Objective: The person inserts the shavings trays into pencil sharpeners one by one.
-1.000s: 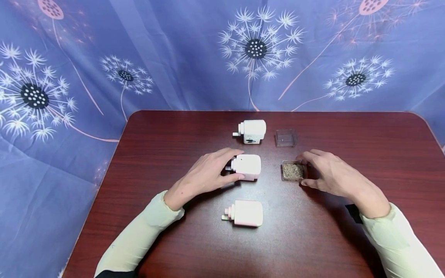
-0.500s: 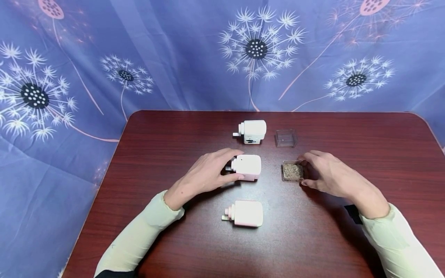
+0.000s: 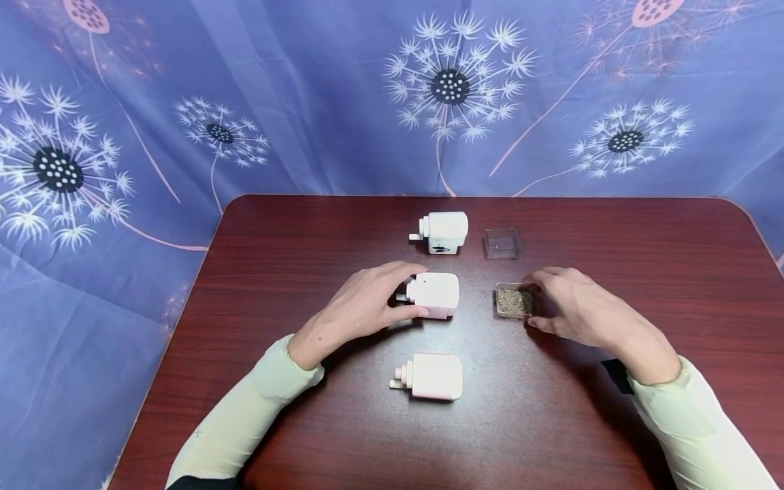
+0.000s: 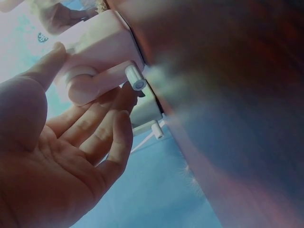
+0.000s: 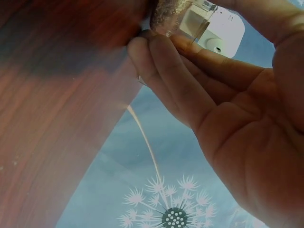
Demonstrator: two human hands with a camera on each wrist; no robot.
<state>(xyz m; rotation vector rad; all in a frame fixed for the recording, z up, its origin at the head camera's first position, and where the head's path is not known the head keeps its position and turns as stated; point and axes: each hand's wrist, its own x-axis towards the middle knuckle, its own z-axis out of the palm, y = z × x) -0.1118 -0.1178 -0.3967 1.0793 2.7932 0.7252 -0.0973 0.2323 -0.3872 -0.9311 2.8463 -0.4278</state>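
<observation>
My left hand (image 3: 352, 306) holds a pale pink crank pencil sharpener (image 3: 436, 292) at the middle of the table, thumb on its near side and fingers on the far side. In the left wrist view the sharpener's crank (image 4: 102, 84) with its small knob points toward the palm. To the right, my right hand (image 3: 582, 306) pinches a small clear shavings tray (image 3: 513, 301) by its right end, between thumb and fingers. Pencil shavings fill the tray, and its clear wall (image 5: 192, 21) shows beyond the fingers in the right wrist view.
A white pencil sharpener (image 3: 448, 231) with a dark print stands behind, beside a clear, smoky tray (image 3: 502, 243). Nearer the front stands a cream and pink sharpener (image 3: 437, 376). All rest on the dark red wooden table (image 3: 520, 422), with a blue dandelion-print cloth (image 3: 343, 102) behind.
</observation>
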